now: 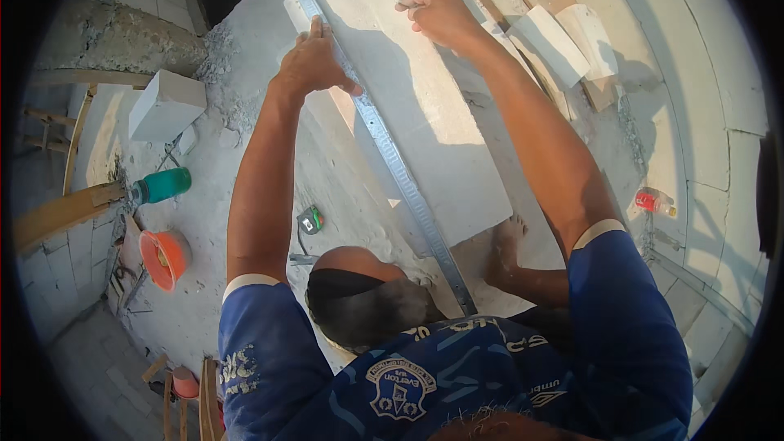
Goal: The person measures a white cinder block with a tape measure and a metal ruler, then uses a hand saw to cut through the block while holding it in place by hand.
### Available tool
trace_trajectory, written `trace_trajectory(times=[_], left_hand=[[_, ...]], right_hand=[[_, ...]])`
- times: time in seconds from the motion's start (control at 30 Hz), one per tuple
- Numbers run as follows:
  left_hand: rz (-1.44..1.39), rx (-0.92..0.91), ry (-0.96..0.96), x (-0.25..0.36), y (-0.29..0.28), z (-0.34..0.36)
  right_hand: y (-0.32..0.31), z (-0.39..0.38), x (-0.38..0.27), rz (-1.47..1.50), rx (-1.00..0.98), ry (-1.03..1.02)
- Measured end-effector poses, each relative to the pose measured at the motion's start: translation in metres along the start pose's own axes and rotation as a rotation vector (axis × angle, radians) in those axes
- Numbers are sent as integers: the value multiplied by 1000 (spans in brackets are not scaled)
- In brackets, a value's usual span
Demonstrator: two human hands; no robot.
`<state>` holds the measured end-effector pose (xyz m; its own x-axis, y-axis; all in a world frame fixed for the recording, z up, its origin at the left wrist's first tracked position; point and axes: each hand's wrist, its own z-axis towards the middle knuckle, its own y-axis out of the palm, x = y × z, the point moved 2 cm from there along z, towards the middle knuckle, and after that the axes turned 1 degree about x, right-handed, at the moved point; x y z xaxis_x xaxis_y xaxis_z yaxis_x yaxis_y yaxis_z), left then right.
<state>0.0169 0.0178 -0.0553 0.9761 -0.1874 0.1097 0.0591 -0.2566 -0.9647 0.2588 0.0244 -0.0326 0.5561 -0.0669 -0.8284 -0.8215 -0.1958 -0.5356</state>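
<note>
In the head view I have the left grip (317, 64) spread wide, thumb and fingers laid out along a perforated metal strip (394, 157) and pressing on it rather than closing round it. The strip runs slantwise along a long pale block (425, 106), its far end near the upper edge of my view. My right grip (433, 18) is curled nearly closed above the far part of the block, thumb and forefinger pinching a small dark object (410, 6), too small for me to identify.

The strip's near end meets the blue shirt (457, 376), and I cannot tell whether more lies behind it. A bare foot (510, 243) shows beyond the block, its leg partly hidden by the right arm's sleeve.

Among the containers, an orange bucket (152, 261) at my left has something pale inside that I cannot make out. A teal bottle (167, 185) lies near it; I cannot see its contents. A clear bottle (670, 207) with a red label lies well off to the right.
</note>
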Motion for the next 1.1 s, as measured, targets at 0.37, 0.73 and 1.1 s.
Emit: trace_trajectory(times=[0.37,0.73,1.1], left_hand=[[-26,-46,-18,0,-3,-5],[-77,-102,-34,1,-6,-9],[-31,-286,-109,8,-12,-10]], right_hand=[[170,255,30,359,36,-555],[173,256,11,-592,179,-776],[196,286,16,-181,-25,-849]])
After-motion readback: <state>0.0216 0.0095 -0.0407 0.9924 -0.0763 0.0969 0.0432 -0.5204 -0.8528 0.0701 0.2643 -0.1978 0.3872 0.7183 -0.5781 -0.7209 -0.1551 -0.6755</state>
